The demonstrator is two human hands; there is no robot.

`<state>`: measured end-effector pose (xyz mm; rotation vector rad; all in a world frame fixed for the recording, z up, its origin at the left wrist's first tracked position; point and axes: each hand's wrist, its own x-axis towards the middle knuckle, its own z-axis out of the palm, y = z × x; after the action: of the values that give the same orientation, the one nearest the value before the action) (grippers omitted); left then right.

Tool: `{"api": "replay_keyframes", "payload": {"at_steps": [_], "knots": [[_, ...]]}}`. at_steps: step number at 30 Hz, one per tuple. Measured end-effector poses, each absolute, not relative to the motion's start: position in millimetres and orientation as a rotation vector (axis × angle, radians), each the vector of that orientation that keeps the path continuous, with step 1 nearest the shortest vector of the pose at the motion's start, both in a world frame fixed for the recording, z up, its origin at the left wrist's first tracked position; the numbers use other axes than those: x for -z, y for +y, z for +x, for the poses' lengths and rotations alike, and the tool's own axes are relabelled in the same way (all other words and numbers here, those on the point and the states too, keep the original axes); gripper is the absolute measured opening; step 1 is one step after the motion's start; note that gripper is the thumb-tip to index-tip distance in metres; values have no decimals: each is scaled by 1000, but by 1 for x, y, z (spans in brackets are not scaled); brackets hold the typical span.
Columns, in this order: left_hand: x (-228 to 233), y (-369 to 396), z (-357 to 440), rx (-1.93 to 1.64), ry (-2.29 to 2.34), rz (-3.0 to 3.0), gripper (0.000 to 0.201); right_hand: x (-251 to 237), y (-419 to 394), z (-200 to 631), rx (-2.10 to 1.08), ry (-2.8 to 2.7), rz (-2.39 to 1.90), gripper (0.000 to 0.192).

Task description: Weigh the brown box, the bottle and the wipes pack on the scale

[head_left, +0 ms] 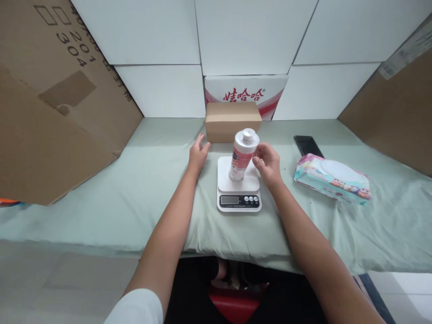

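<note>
A white bottle (243, 154) with a pink label and white cap stands tilted on the platform of a white kitchen scale (239, 185). My right hand (268, 164) is against the bottle's right side, its fingers near the upper body; whether it grips or only touches I cannot tell for sure. My left hand (198, 154) rests flat on the green cloth (101, 198), fingers spread, just left of the scale and close to a small brown cardboard box (232, 120).
A pack of wet wipes (332, 179) lies right of the scale, a black phone (308, 145) behind it. Large cardboard sheets (50, 103) lean at both sides. A white carton with red characters (245, 92) stands against the white back wall.
</note>
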<state>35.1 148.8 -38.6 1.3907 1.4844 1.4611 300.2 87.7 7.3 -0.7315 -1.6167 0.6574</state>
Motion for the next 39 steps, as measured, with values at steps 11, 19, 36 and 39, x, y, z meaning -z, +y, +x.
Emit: {"api": "replay_keyframes", "payload": {"at_steps": [11,19,36,39], "knots": [[39,148,35,-1468,1474,1382,55,-16,78,293,-713,-1904,-691,38],[37,150,35,-1469,1504,1381,53,-10,89,299,-602,-1708,-941,35],[38,149,36,-1453,1506,1374,54,32,149,366,-211,-1145,-1386,62],[39,148,36,-1464,1500,1371,54,35,152,367,-220,-1140,-1368,64]]}}
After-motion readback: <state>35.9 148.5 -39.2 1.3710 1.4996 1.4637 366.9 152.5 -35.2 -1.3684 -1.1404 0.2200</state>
